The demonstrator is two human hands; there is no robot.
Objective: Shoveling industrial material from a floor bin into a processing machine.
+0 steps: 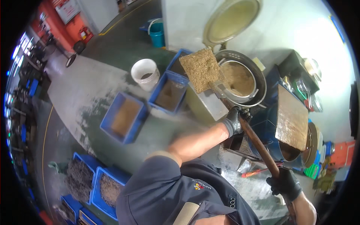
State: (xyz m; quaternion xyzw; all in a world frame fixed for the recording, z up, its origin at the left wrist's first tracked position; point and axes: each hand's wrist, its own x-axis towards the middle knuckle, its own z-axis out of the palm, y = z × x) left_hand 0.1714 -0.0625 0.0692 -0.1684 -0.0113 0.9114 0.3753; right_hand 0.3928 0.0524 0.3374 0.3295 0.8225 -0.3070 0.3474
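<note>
Both gloved hands grip the long wooden handle of a shovel [258, 146]. My left hand [235, 120], in a dark grey glove, is closed around the handle close to the blade. Lower down, toward the handle's end, my right hand [285, 184] is wrapped round it in a black glove. A heap of coarse tan granules [202, 69] covers the blade, which is raised over the front left of a round metal drum [261, 80]. Inside the drum sits a metal basket [250, 98] holding similar brown material. The drum's round lid [234, 20] stands tipped open behind.
Blue bins [144, 112] with brown material stand to the left, near a white bucket [145, 73]. A teal bucket [156, 35] is farther back. On the right, a flat brown board [291, 118] leans over a dark blue barrel [262, 125]. More blue bins [95, 187] lie at lower left.
</note>
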